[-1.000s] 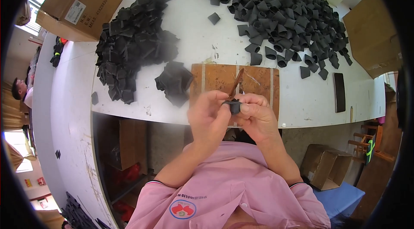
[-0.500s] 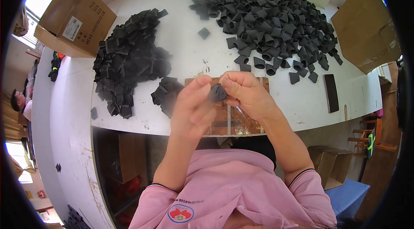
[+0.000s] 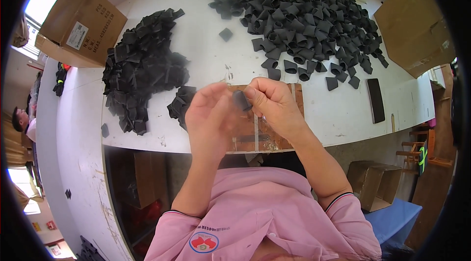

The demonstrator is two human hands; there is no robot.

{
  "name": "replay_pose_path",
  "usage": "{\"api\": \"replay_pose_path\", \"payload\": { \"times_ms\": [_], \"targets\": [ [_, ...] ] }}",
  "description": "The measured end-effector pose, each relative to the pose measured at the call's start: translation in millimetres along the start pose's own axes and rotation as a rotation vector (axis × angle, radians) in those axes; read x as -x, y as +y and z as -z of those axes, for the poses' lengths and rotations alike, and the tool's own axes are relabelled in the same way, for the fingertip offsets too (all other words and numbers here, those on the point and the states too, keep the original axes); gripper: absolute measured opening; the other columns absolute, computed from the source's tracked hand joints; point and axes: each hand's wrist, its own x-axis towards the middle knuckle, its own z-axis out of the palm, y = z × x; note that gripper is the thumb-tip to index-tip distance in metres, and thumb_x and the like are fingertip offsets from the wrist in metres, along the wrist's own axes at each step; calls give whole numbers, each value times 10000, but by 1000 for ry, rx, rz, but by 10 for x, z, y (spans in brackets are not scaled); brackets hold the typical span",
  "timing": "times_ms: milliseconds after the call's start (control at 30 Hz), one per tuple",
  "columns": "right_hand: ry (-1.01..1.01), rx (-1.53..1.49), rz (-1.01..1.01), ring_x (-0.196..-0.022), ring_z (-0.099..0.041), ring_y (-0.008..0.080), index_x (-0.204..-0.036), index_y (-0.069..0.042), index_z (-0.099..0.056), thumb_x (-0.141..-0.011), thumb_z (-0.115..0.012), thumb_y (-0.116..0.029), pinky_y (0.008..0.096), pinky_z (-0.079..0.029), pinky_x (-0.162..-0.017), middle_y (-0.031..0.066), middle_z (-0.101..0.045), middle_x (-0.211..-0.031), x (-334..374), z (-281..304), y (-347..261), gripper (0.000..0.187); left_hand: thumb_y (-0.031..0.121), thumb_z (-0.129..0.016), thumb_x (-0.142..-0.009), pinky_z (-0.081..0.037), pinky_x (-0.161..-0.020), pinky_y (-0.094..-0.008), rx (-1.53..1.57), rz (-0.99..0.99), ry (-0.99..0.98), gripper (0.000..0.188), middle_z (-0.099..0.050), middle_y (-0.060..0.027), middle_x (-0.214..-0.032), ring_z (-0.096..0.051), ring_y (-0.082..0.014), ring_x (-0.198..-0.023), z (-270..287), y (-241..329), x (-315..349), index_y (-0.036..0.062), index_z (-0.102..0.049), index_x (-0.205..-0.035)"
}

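Above the brown board (image 3: 289, 138), a small dark grey fabric sleeve (image 3: 241, 100) is pinched between the thumb and fingers of my right hand (image 3: 277, 106). My left hand (image 3: 207, 116) is beside the sleeve on its left, somewhat smeared by motion. Its thumb and fingers look apart and I see nothing between them. Behind my left hand lies a small heap of flat dark pieces (image 3: 180, 104), partly covered by the hand.
A larger heap of flat dark pieces (image 3: 142, 74) lies at left. Many rounded, open-ended dark sleeves (image 3: 304, 20) are piled at the far right. A single piece (image 3: 225, 34) lies between them. A phone (image 3: 376, 101) and cardboard boxes (image 3: 417, 30) (image 3: 81, 20) flank the table.
My left hand has moved away from the sleeve, to the left. My right hand keeps hold of the sleeve, which now shows more upright and rounded. The view has shifted slightly.
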Motion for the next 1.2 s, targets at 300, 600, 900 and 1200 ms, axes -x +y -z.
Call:
{"api": "replay_pose_path", "payload": {
  "times_ms": [300,600,900,1200],
  "targets": [
    [291,813,719,-680,-537,230,-870,-13,-562,-689,-677,-192,302,-446,-527,74,-525,-757,214,-211,-173,279,-24,-584,-752,-435,-697,-253,-349,-525,-185,103,-595,-88,-872,-550,-151,-757,-48,53,-84,-3,-595,-852],
    [345,1149,960,-593,-484,197,-725,-11,-537,-600,-645,-31,281,-402,-467,54,-481,-682,66,-207,-188,166,117,-492,-875,-405,-771,-304,448,-27,-57,104,-550,-69,-923,-509,-154,-854,-43,54,32,24,-533,-899],
    [295,1123,855,-605,-490,194,-719,-17,-541,-635,-644,-52,294,-399,-479,51,-482,-674,140,-153,-98,137,48,-519,-842,-401,-816,-266,-108,-286,-132,156,-566,-117,-959,-515,-142,-875,-109,98,2,-34,-550,-972],
    [207,315,286,-548,-458,94,-815,22,-583,-845,-538,-153,214,-350,-473,19,-526,-644,77,33,-627,183,-19,-561,-791,-418,-617,-181,-660,-467,51,95,-590,-29,-767,-522,-58,-676,370,-59,-136,-15,-581,-884]
  ]
}}
